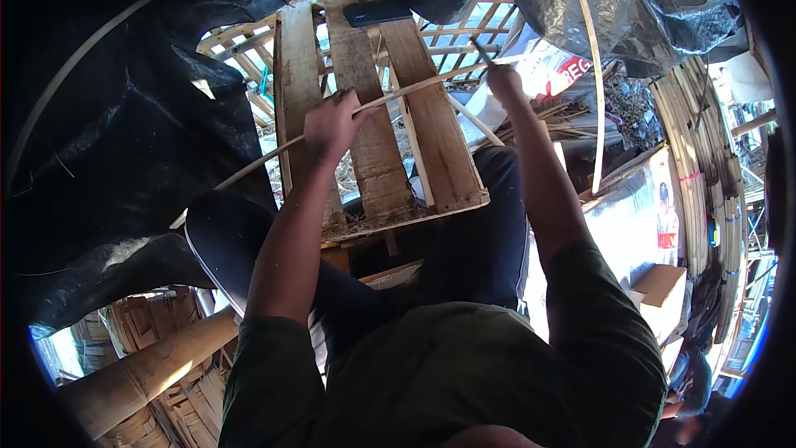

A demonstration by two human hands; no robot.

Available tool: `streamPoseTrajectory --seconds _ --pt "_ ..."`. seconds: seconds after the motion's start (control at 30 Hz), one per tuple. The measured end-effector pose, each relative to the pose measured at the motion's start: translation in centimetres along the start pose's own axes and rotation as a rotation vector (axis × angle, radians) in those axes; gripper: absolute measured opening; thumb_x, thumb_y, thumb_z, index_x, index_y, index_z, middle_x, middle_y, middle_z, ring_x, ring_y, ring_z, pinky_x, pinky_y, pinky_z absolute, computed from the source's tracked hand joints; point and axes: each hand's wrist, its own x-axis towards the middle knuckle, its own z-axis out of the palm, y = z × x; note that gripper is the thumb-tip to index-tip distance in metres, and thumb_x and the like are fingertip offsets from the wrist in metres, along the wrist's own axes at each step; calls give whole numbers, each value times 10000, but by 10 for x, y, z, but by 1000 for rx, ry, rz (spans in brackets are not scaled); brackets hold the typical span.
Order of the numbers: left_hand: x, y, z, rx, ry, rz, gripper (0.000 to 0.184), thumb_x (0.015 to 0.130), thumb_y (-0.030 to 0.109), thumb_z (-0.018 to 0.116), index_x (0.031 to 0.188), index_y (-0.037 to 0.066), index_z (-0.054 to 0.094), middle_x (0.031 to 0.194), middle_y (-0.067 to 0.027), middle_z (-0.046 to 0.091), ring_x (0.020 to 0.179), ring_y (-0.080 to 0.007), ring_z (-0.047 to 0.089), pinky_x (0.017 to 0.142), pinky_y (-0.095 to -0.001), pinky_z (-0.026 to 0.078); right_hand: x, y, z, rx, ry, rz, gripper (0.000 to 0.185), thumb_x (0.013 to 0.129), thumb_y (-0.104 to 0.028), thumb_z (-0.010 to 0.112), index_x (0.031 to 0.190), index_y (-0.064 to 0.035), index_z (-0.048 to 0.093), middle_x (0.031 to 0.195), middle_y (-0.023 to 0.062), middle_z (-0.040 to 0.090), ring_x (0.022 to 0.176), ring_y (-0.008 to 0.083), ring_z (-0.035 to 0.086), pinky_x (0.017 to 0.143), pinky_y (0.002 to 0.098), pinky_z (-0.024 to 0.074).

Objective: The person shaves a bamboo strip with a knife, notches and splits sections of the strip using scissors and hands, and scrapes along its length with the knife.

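A long thin bamboo strip (414, 85) runs slanting across a slatted wooden bench (371, 141), its lower end at the left over black plastic sheeting. My left hand (332, 126) is closed around the strip above the left slats. At the upper right, my right hand (504, 83) is closed on the handle of a knife (481, 51), whose dark blade points up and left and meets the strip near its far end. The fingers of my right hand are partly hidden. A dark flat object (377, 12) lies on the far end of the bench.
Black plastic sheeting (124, 141) hangs at the left and along the top. A curved bamboo strip (595, 75) hangs at the right, near bundled bamboo (692, 158). A thick bamboo pole (157, 369) lies at the lower left. Part of another person (690, 386) shows at the lower right.
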Motion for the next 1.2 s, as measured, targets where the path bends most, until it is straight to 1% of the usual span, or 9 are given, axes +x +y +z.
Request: streamPoseTrajectory --seconds 0.07,0.2,0.43,0.6,0.73,0.9,0.93,1.03,1.2 --pt "-3 -1 1 56 18 27 453 822 569 674 784 126 593 703 -46 636 659 -266 655 567 -396 487 0 -13 -18 307 -195 563 376 1027 -310 416 1289 -115 601 566 185 592 447 329 620 412 477 503" --pt "-2 -1 2 20 0 20 485 825 606 647 777 128 588 691 -55 640 654 -268 658 568 -399 490 -34 -44 39 -38 -21 -177 454 1007 -376 427 1175 -12 640 788 253 656 656 377 675 498 464 540" --pt "-3 1 1 22 35 12 500 822 627 633 782 129 602 669 -61 645 635 -273 663 560 -404 491 -30 -61 -24 316 -198 312 339 999 -188 396 1235 -62 604 758 217 679 615 301 690 513 434 554" --pt "-3 -6 8 -40 66 55 493 832 624 625 782 133 604 640 -62 633 608 -275 656 552 -409 489 -42 -76 21 -133 -160 -176 355 934 -169 521 1247 -14 584 748 199 686 721 306 713 660 396 584" --pt "-4 -3 0 -21 59 63 452 846 570 636 798 122 600 684 -66 638 632 -271 658 562 -404 498 -39 -80 -25 191 -324 213 393 962 -193 498 1328 -64 553 758 206 681 564 277 679 444 385 538" --pt "-5 -1 -4 -7 -3 58 399 853 500 667 804 109 606 724 -72 646 651 -266 661 566 -398 506 -99 -161 -21 151 -324 230 425 1020 -289 357 1279 -40 584 951 263 682 717 323 713 472 395 552" --pt "-5 -1 -5 -25 24 69 399 856 503 662 800 111 610 723 -74 648 651 -265 663 566 -398 507 -87 -143 -18 237 -338 122 711 969 -570 423 1030 103 646 632 162 607 432 255 581 385 419 497" --pt "-3 -1 -6 -29 26 69 405 862 511 651 796 113 615 721 -80 651 653 -266 667 567 -399 510 -60 -105 -23 148 -282 114 414 1023 -273 379 1246 0 597 811 151 679 575 204 624 446 363 475" --pt "-5 -5 2 -62 93 88 458 827 592 653 790 136 626 654 -66 649 614 -270 665 570 -405 509 -111 -183 -30 219 -364 279 502 993 -394 441 1214 32 585 943 250 683 821 320 689 618 413 561"
